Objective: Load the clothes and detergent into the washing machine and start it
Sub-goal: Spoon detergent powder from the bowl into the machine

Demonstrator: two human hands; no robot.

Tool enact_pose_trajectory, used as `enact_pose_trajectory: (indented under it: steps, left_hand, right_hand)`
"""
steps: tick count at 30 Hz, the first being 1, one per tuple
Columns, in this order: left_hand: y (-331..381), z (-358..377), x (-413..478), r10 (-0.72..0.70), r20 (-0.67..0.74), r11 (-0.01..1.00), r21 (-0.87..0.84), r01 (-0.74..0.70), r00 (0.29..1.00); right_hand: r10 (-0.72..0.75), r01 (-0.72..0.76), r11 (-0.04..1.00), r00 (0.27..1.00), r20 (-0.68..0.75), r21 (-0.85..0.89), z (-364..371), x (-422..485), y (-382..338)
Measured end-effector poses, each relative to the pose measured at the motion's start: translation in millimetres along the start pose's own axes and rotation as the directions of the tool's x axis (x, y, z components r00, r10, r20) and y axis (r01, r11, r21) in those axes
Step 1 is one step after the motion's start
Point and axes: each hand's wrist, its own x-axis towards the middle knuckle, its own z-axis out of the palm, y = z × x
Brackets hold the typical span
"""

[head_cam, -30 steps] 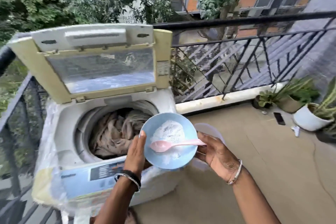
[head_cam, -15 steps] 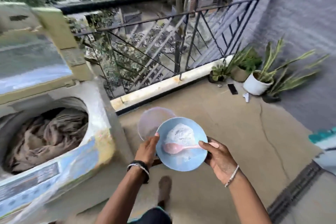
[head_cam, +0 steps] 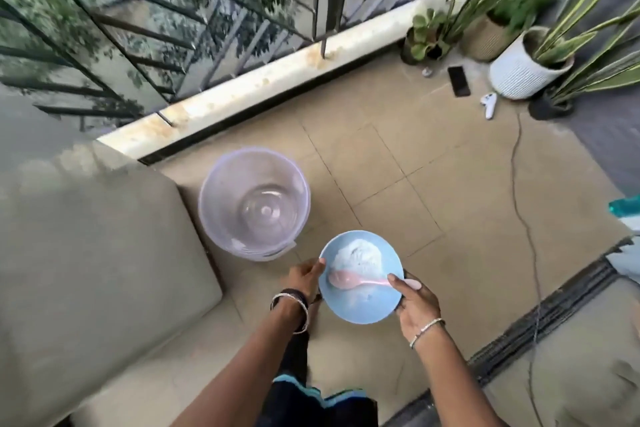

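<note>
Left hand (head_cam: 304, 279) and right hand (head_cam: 415, 303) grip the detergent bowl (head_cam: 356, 309) between them.

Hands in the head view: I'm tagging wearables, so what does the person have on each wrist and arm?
No sleeves or gloves are worn. The wrist of the left hand carries thin silver bangles beside a dark band. The wrist of the right hand has one slim silver bracelet.
</note>
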Motion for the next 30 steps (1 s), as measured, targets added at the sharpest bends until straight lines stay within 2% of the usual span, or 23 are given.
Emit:
enact_pose_trajectory:
  steps: [5,9,12,16,22,30]
  left_hand:
    - [-28,28,148,-0.103,-0.024,0.994,-0.035,0.102,0.994]
    - [-69,40,284,-0.112,-0.059,0.991,-0.074,0.108,0.992]
    - [-112,46,379,-0.175,-0.073,0.979,-0.117,0.166,0.982]
    - [-143,50,443,-0.207,-0.101,0.978,-0.051,0.202,0.973]
    - [-186,46,508,-0.149,-0.193,0.985,0.058,0.162,0.970]
    - [-206,41,530,-0.199,-0.108,0.977,0.055,0.206,0.974]
  right_hand:
    - [0.095,-0.096,0.994,0.995,-0.019,-0.058,8,144,25]
    - [0.095,-0.095,0.985,0.995,-0.005,-0.142,18,277,69]
    - [0.089,-0.087,0.981,0.996,0.008,-0.173,18,378,117]
    - [0.097,-0.098,0.971,0.995,-0.017,-0.216,21,454,158]
    - [0.095,-0.098,0.967,0.995,-0.024,-0.234,26,515,204]
    - [0.081,-0.084,0.976,0.996,-0.023,-0.202,29,527,214]
